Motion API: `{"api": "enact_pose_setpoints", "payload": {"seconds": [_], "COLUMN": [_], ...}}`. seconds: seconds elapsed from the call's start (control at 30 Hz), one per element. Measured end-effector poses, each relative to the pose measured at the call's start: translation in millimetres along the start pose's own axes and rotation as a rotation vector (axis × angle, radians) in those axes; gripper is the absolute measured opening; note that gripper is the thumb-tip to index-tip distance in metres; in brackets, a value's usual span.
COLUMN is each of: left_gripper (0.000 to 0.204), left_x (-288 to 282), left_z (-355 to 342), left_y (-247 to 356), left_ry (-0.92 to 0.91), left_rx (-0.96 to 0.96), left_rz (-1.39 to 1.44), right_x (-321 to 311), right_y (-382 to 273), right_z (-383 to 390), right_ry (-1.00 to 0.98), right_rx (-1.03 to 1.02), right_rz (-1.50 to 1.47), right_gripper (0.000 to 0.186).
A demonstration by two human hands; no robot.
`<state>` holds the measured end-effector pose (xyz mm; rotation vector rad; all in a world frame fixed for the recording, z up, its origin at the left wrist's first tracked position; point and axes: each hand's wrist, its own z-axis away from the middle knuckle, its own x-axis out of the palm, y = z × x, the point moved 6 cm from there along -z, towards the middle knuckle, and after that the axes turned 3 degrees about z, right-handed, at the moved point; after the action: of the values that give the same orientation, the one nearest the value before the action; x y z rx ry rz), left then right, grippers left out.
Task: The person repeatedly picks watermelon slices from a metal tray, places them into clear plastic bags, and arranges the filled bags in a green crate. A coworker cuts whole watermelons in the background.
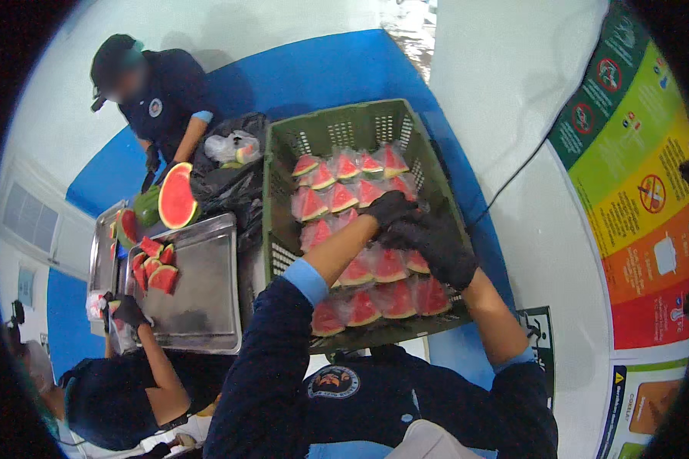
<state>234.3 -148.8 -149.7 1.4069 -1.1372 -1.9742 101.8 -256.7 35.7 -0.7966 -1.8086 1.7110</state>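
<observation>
Both my hands, in black gloves, meet over a green plastic crate [340, 126]. My left hand [390, 208] overlaps the fingers of my right hand [442, 251], which reaches in from the right. Their fingers are bunched and partly hidden, so I cannot tell whether anything is held. Beneath and around them lie rows of watermelon wedges [396, 300] in clear plastic bags, red flesh showing, tips mostly pointing away from me. More bagged wedges [311, 205] fill the crate toward its far end. Some in the middle are covered by my hands and left forearm.
Left of the crate, a metal tray [207, 294] bears cut watermelon pieces [151, 264]. A halved watermelon [178, 197] and black plastic bags [233, 183] sit beyond it. Two co-workers [172, 96] stand at the left. A cable [509, 177] runs along the right wall.
</observation>
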Motion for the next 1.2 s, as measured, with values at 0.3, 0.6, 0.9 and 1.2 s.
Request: {"api": "enact_pose_setpoints", "payload": {"seconds": [0.3,0.6,0.9,1.2], "left_gripper": [0.05,0.035,0.042,0.033], "left_x": [-255,-419,-462,-307], "left_z": [58,258,412,478], "left_y": [87,10,-24,-50], "left_ry": [0.648,1.277,1.643,1.005], "left_rx": [0.06,-0.254,0.366,-0.194], "left_rz": [-1.246,-0.808,0.185,0.147], "right_x": [172,275,323,330], "right_y": [-74,-96,-65,-10], "right_z": [-24,-12,-29,-38], "right_ry": [-0.214,-0.734,-0.656,-0.589], "right_rx": [-0.176,-0.229,-0.123,0.127], "right_rz": [0.244,0.046,0.273,0.155], "right_gripper": [0.036,0.014,0.021,0.013]}}
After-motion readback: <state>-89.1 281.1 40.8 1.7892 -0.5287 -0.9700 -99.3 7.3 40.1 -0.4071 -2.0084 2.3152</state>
